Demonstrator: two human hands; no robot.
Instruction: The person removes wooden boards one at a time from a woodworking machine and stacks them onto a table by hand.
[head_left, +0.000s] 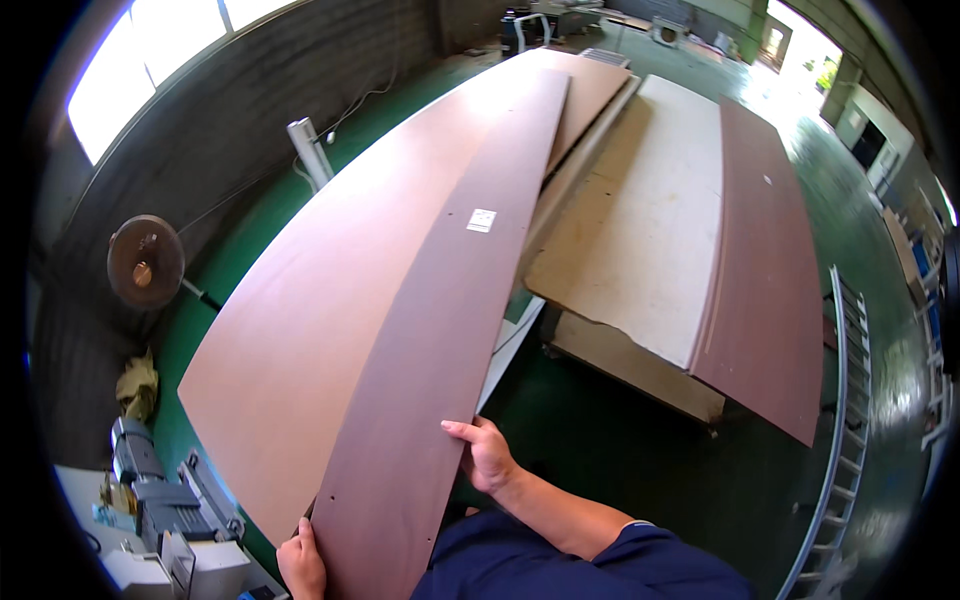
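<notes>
A long reddish-brown board (420,330) with a white label (481,220) and a few small holes runs away from me. Its near end is between my two hands. My left hand (302,562) grips the board's left edge at the bottom of the view, with part of the hand cut off by the lower rim. On the right edge, my right hand (486,452) is closed round the board, thumb on top and fingers hidden below. Under the board spreads a wide, lighter pinkish-brown panel (270,330).
Right of the board stands a worn pale table (640,220) with more brown boards (765,270) along its far side. A metal ladder (845,430) lies at the right. Left are a round fan (147,262) and a grey motor machine (165,510). The floor (560,450) is green.
</notes>
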